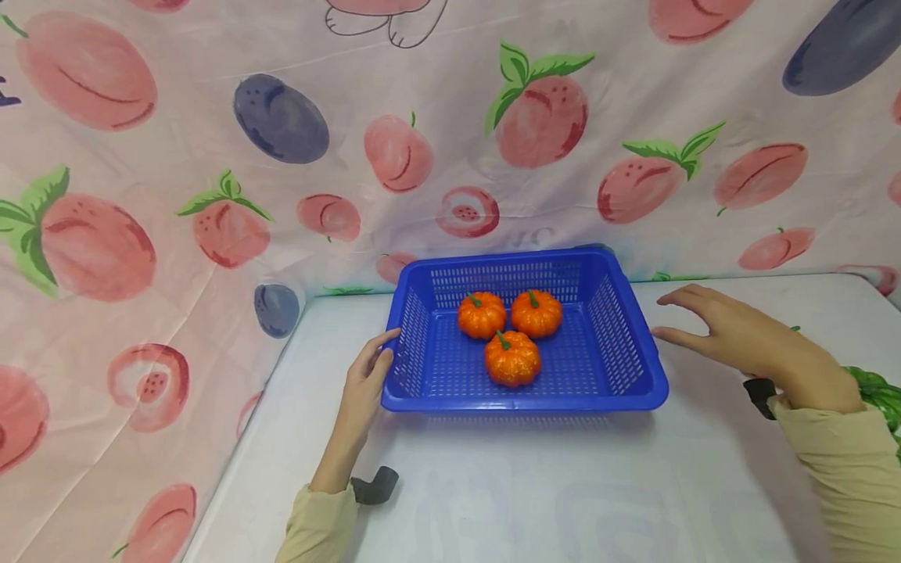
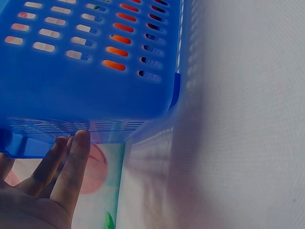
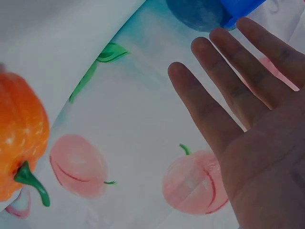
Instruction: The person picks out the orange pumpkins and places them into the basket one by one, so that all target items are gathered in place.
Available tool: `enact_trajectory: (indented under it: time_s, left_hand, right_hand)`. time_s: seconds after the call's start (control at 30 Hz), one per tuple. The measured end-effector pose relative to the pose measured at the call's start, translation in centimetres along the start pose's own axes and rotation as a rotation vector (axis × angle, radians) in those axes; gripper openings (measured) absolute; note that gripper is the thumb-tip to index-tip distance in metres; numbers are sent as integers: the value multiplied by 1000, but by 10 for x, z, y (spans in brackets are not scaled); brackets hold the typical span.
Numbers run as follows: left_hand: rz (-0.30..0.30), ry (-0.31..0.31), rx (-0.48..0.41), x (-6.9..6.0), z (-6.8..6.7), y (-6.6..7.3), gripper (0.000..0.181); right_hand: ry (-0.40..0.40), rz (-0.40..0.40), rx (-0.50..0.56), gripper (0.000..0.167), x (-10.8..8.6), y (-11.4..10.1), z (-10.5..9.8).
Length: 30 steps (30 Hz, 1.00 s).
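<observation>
A blue plastic basket (image 1: 521,403) with slotted walls stands on the white table, holding three small orange pumpkins: one at the back left (image 1: 482,316), one at the back right (image 1: 536,313) and one in front (image 1: 512,359). At the basket's left rim is my left hand (image 1: 366,383). In the left wrist view, that hand's fingers (image 2: 71,167) extend nearly straight along the outside of the basket wall. My right hand (image 1: 711,324) hovers just beyond the right rim, thumb and fingers spread, holding nothing. The right wrist view shows its fingers (image 3: 233,88) straight and apart.
Another orange pumpkin (image 3: 21,136) lies to the right of the basket; in the head view my right arm mostly hides it. A leafy green item (image 1: 876,391) shows at the right edge. Behind the table hangs a fruit-print cloth (image 1: 436,78).
</observation>
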<state>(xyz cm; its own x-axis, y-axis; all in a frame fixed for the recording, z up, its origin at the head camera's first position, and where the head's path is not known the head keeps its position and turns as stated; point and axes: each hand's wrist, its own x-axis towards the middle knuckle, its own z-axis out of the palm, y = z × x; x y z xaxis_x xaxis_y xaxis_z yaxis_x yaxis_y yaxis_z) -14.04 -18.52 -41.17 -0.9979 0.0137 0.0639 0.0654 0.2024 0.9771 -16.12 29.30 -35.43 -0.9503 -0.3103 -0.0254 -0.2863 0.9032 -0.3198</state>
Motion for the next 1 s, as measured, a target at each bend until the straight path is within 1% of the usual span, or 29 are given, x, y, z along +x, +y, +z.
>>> enact_trajectory:
  time_s: [0.3,0.57,0.7,1.0]
  left_hand:
    - [7,2,5,1,-1,-1,39]
    - [12,3,-10,0,0,1,38]
    - [12,2,-14,0,0,0,38]
    - [6,4,-4,1,0,-1,38]
  right_hand:
    - [1,0,-19,66,-3,16,2]
    - [9,2,-16,64,-6,30,3]
    - [2,-1,-25,62,-7,35,3]
    - [-35,27,-45,62,-8,48,2]
